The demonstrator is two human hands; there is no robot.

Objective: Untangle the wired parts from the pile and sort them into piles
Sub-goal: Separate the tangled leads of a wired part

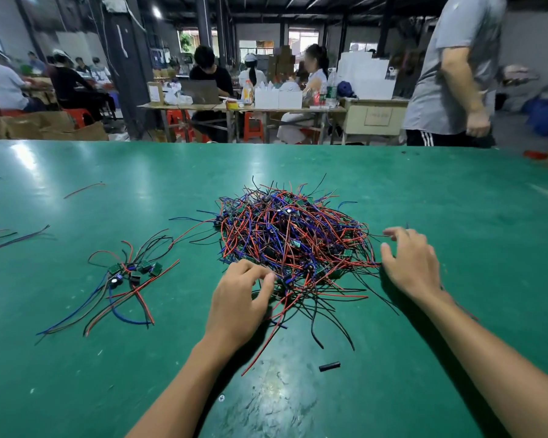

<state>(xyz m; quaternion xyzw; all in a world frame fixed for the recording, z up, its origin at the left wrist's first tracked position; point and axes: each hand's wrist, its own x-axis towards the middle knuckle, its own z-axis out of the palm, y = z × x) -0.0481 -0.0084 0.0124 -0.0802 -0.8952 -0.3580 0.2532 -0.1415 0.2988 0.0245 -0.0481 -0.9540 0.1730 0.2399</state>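
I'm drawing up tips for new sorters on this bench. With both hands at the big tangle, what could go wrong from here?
1. The left hand pinches at the near edge of the dense tangled pile; a hard pull may drag out a whole clump.
2. Trailing red wires reach toward the small sorted pile, so dragged wires might mix the two again.
3. The loose black tube near the forearms could get swept off the green table.

table (pixel 108 390): we see glossy green top, scuffed at 6 o'clock
pile (pixel 293 238): we note smooth plastic-coated wires
tube (pixel 329 366): matt black
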